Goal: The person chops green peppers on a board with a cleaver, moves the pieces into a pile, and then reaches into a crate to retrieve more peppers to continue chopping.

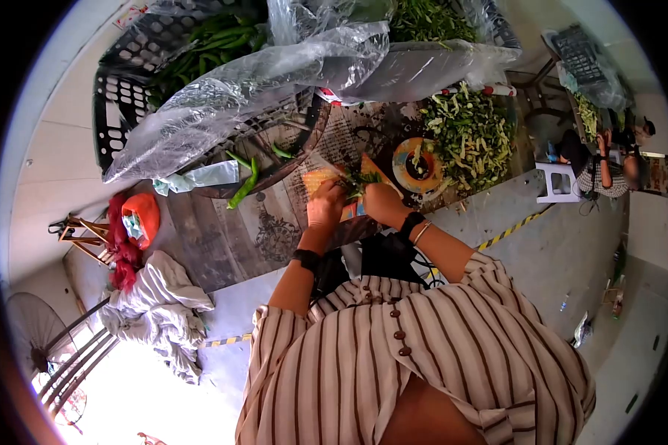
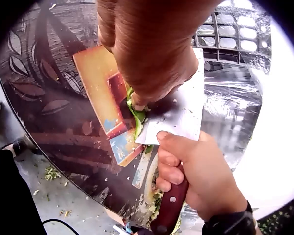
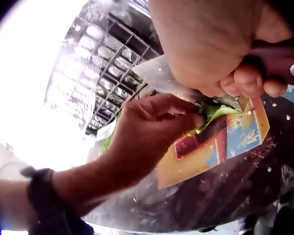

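Note:
A cleaver with a dark red handle (image 2: pixel 172 208) is gripped by my right hand (image 1: pixel 384 205), thumb on the blade (image 2: pixel 183 115). Under the blade's edge lies a split green pepper (image 2: pixel 137 117), which my left hand (image 1: pixel 326 204) pinches between thumb and fingers, seen in the right wrist view with the left hand (image 3: pixel 142 129) beside the right hand (image 3: pixel 210 49). Pepper and blade are over an orange, red and blue patterned board (image 3: pixel 186 166). The two hands are close together, and in the head view they partly hide the board.
Whole green peppers (image 1: pixel 246 185) lie on the table (image 1: pixel 223 237) to the left. A round orange dish (image 1: pixel 404 174) and a heap of cut pieces (image 1: pixel 475 141) are on the right. Behind stand plastic-lined crates (image 1: pixel 119 111). A person (image 1: pixel 608 174) sits at far right beside a white stool (image 1: pixel 557 183).

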A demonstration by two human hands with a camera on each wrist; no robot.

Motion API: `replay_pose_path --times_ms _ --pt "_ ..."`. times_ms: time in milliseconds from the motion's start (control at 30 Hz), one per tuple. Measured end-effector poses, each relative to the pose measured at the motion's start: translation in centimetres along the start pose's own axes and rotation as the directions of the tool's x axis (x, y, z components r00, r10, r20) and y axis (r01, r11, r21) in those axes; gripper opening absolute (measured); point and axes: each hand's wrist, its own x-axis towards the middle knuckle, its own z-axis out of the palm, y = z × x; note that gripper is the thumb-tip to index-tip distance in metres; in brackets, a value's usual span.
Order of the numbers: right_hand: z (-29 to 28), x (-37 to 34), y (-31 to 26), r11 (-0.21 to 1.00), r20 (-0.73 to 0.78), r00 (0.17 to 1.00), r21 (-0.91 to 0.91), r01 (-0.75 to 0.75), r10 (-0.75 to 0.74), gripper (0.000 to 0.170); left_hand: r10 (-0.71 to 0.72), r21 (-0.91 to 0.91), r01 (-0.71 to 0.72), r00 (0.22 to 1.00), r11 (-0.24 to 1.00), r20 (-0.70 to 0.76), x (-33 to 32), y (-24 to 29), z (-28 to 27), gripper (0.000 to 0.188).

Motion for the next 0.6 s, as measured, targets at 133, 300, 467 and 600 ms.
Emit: replay_pose_path --times_ms 133,300,467,600 --pt "-0.5 0.0 0.8 0.989 -0.169 0.984 0.125 0.073 -0.051 0.022 0.071 0.004 -0.071 0.997 0.997 0.012 -0.1 0.1 -0.6 0.015" --pt "-1.5 -1.7 0.3 0.996 -0.090 0.995 0.083 -0.029 0.036 0.022 0.033 0.013 -0.033 0.999 0.999 0.024 -0.4 0.7 -0.8 0.018" --pt "-1.5 -2.9 0.5 0.999 -0.045 0.999 0.050 0.004 -0.002 0.023 -0.004 -0.071 0.004 1.000 0.997 0.012 -0.5 1.4 -1.7 0.024" --pt "-1.2 -3.0 0.8 0.998 -0.004 0.998 0.023 0.063 -0.063 0.019 -0.054 -0.008 0.055 0.997 0.998 0.049 -1.1 2.3 -2.9 0.023"
